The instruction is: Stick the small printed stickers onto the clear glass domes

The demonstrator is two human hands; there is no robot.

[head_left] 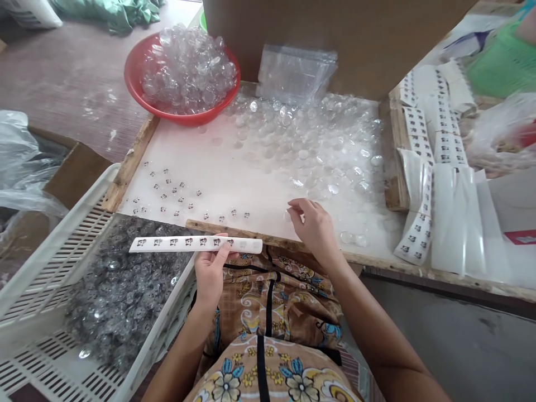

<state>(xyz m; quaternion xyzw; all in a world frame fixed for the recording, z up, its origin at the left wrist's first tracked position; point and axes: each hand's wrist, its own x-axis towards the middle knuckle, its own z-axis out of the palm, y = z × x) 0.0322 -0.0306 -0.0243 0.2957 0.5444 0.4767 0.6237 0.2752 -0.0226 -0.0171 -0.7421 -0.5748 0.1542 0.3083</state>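
My left hand [213, 273] is closed around a white strip of stickers [167, 244] printed with a row of small dark cartoon figures. The strip lies level over the front edge of the board, and its right end looks bare of figures. Over the board to the right, my right hand [312, 223] has its thumb and fingers pinched together on a small clear disc [287, 215], partly hidden by the fingertips. Left of it, several clear discs bearing the dark figures [181, 199] are spread on the white board [251, 173]. Plain clear discs [310, 134] lie heaped toward the back.
A red bowl [134, 70] heaped with clear discs stands at the back left. Below it is a white slatted basket [46, 290] of figured discs. Bundled sticker strips [419, 223] lie at right. Wooden edging [134, 162] borders the board; a cardboard box [335, 28] rises behind.
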